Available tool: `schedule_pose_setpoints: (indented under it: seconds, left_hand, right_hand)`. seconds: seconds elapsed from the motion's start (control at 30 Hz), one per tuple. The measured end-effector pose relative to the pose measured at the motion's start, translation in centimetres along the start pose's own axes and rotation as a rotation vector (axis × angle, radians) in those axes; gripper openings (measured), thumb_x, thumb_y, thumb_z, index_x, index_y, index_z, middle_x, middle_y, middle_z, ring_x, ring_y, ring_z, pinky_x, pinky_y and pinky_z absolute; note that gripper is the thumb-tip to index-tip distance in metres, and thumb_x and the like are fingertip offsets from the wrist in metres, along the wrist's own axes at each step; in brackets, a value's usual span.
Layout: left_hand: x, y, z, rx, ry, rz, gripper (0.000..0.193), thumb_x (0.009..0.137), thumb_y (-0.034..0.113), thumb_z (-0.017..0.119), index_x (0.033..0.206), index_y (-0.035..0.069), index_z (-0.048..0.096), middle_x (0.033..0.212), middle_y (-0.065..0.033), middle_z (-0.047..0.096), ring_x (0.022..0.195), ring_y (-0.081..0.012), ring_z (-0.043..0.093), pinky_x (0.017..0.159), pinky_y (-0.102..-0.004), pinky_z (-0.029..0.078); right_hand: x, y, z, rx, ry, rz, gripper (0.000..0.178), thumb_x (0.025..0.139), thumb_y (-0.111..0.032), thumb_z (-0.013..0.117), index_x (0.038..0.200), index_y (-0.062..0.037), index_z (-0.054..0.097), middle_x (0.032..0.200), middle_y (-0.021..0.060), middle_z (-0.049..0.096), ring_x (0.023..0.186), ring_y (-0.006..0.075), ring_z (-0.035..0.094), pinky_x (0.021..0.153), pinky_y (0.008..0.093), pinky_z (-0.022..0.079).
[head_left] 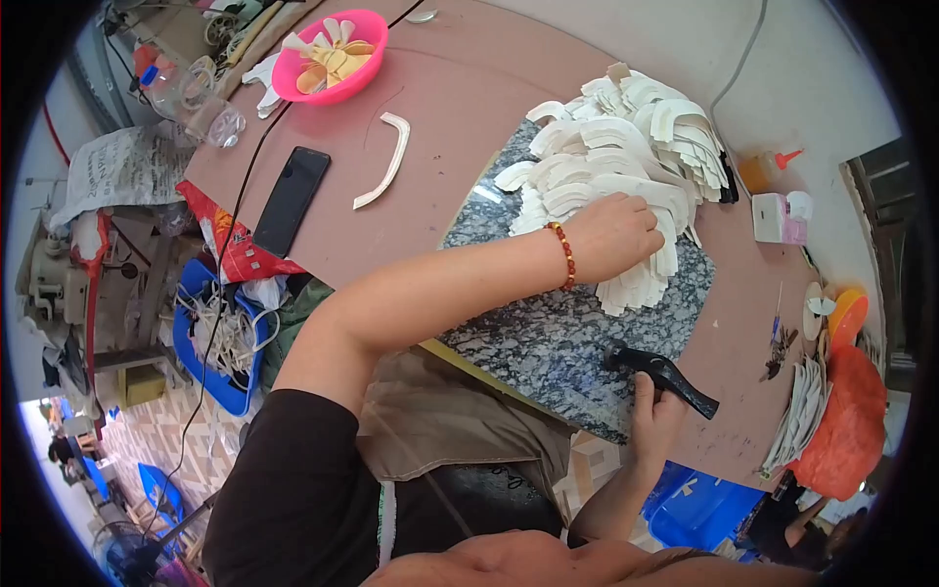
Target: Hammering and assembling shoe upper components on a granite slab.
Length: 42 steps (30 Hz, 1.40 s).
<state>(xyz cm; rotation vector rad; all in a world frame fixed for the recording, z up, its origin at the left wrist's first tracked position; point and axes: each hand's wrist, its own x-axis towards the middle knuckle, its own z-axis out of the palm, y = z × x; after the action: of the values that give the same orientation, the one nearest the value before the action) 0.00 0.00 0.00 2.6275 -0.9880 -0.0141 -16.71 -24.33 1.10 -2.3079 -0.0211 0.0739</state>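
— Left hand (614,235) flat on the heap of white curved cut-out pieces (616,166), fingers spread and pressing, closed round nothing yet; heap lying on the speckled grey stone slab (558,333) at the middle of the pinkish round table (460,108)

— Right hand (653,416)?

— Wrapped shut round the handle of the black hammer (665,377), head resting on the slab's near edge, well apart from the heap

— Best way to lift one piece?

— Probably by sliding a single edge piece off with the fingertips, keeping the palm down so the rest stays fanned, not tipped off the slab

— And the hammer?

— Better held low and to the side, face clear of the fingers, until one piece lies alone on bare stone

— Anything in the way?

— Small white box (780,217) and orange glue bottle (763,171) just beyond the heap; black phone (291,201) and pink bowl (333,57) well off to the left
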Motion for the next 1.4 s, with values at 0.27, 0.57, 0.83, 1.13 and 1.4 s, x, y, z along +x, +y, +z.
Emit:
schedule_pose_setpoints:
  seconds: [0.27, 0.57, 0.83, 1.13, 1.4]
  left_hand:
    - [-12.5, -10.3, -1.9, -0.127, 0.568, -0.515, 0.039, 0.091, 0.002, 0.062, 0.129, 0.006, 0.070, 0.117, -0.0189, 0.074, 0.111, -0.0381, 0.070, 0.098, -0.0459, 0.056]
    - [-19.6, -7.1, -11.8, -1.130, -0.528, -0.481, 0.013, 0.101, 0.007, 0.065, 0.110, 0.003, 0.073, 0.083, -0.0069, 0.073, 0.072, -0.0127, 0.071, 0.063, -0.0301, 0.054]
    - [-12.0, -2.9, -8.7, -0.597, 0.296, -0.046, 0.010, 0.095, 0.003, 0.076, 0.104, 0.003, 0.075, 0.089, -0.0044, 0.070, 0.076, -0.0135, 0.068, 0.063, -0.0304, 0.051]
    - [1.2, -0.5, 0.4, 0.164, 0.415, 0.339, 0.008, 0.087, 0.014, 0.065, 0.091, 0.008, 0.070, 0.099, -0.0038, 0.067, 0.101, -0.0224, 0.064, 0.089, -0.0347, 0.053]
    - [-0.3, -1.7, -0.6, 0.215, 0.274, 0.340, 0.013, 0.086, 0.014, 0.065, 0.097, 0.010, 0.070, 0.095, -0.0046, 0.064, 0.097, -0.0219, 0.063, 0.090, -0.0361, 0.051]
  right_hand:
    - [0.3, -0.4, 0.2, 0.027, 0.043, -0.088, 0.021, 0.101, -0.018, 0.075, 0.103, 0.0011, 0.066, 0.083, 0.0038, 0.057, 0.073, 0.0145, 0.050, 0.068, 0.0307, 0.044]
    - [2.0, 0.6, -1.6, 0.068, 0.059, -0.033, 0.018, 0.101, -0.016, 0.074, 0.103, -0.0004, 0.067, 0.078, 0.0002, 0.053, 0.070, 0.0097, 0.046, 0.063, 0.0287, 0.040]
    - [0.6, -1.0, 1.0, 0.054, 0.056, -0.002, 0.017, 0.098, -0.015, 0.075, 0.102, -0.0013, 0.067, 0.077, -0.0005, 0.056, 0.067, 0.0090, 0.048, 0.060, 0.0285, 0.042]
    - [0.1, -1.3, 2.0, 0.084, 0.067, 0.064, 0.022, 0.099, -0.021, 0.076, 0.102, -0.0013, 0.069, 0.070, 0.0030, 0.059, 0.059, 0.0125, 0.052, 0.058, 0.0313, 0.043]
    - [0.1, -1.5, 2.4, 0.062, 0.039, -0.017, 0.026, 0.101, -0.027, 0.075, 0.100, -0.0022, 0.067, 0.067, 0.0056, 0.060, 0.056, 0.0185, 0.057, 0.056, 0.0350, 0.045]
